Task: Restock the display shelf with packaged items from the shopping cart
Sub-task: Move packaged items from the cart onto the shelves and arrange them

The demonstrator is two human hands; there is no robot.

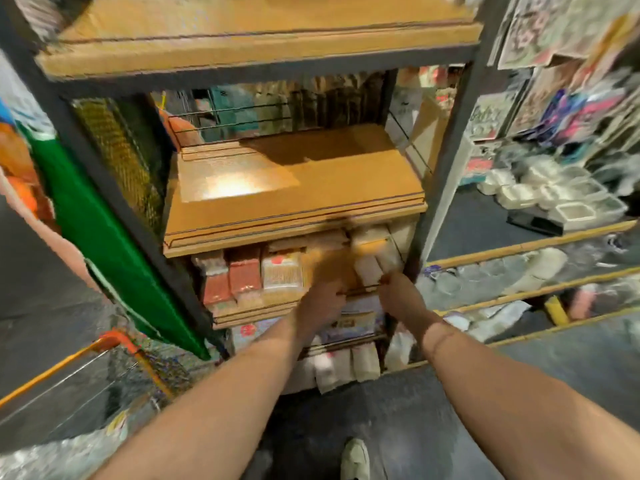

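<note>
A dark-framed display shelf [294, 233] with wooden boards stands in front of me. Its lower tier holds a row of packets: red ones [242, 271], a clear tan one [282, 271] and pale ones [372, 261]. My left hand [320, 299] reaches into this tier and grips a blurred tan packet [325, 263]. My right hand [398, 296] is beside it at the thin wire rail [363, 289] along the tier's front, fingers curled; the blur hides what it grips. The shopping cart [114, 344], orange-handled, sits at the lower left with clear-wrapped packets [59, 455] inside.
The middle board [294, 188] is bare; a wire guard [242, 116] runs along its back. A green and orange banner [97, 230] hangs at the left. Shelves at the right hold white containers [554, 192] and hanging packets [571, 112]. My shoe [355, 459] stands on the dark floor.
</note>
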